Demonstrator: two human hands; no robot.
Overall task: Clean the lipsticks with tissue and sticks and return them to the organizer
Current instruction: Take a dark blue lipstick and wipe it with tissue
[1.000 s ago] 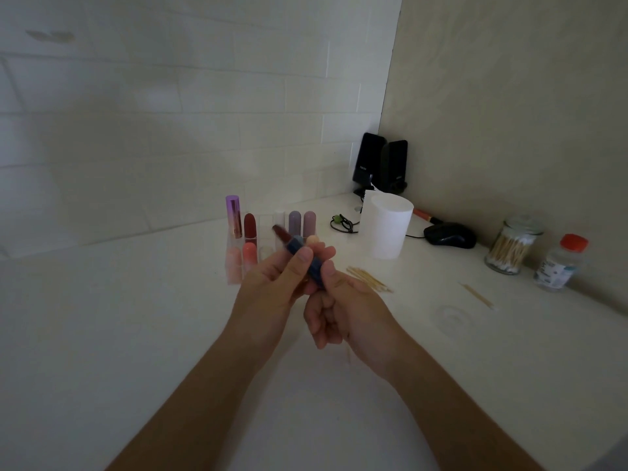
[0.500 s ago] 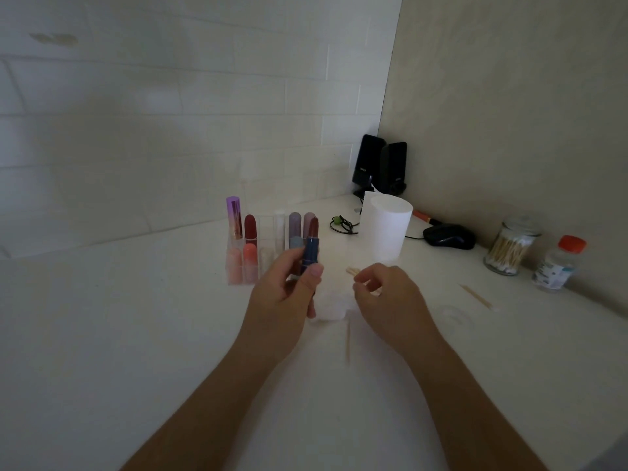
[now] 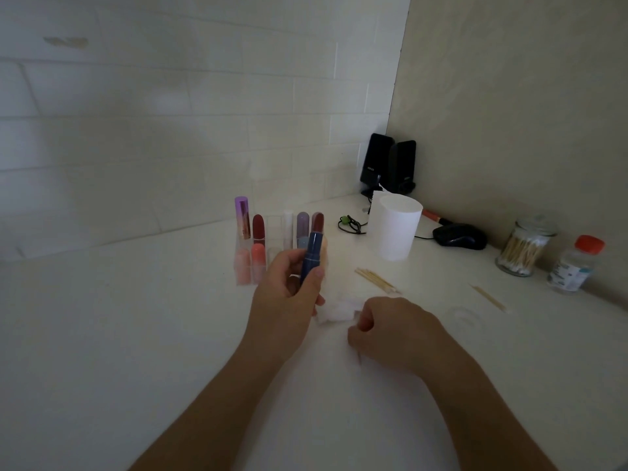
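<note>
The lipstick [image 3: 314, 248] has a dark blue tube and a brownish red tip. The tissue [image 3: 338, 309] and the counter [image 3: 136, 334] are white. The speakers [image 3: 389, 164] are black, and the bottle cap [image 3: 589, 244] is orange-red.

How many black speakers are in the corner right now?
2. The left black box-shaped speaker stands in the wall corner; the right black box-shaped speaker stands beside it, both behind the white tissue roll. None appears hidden.
</note>
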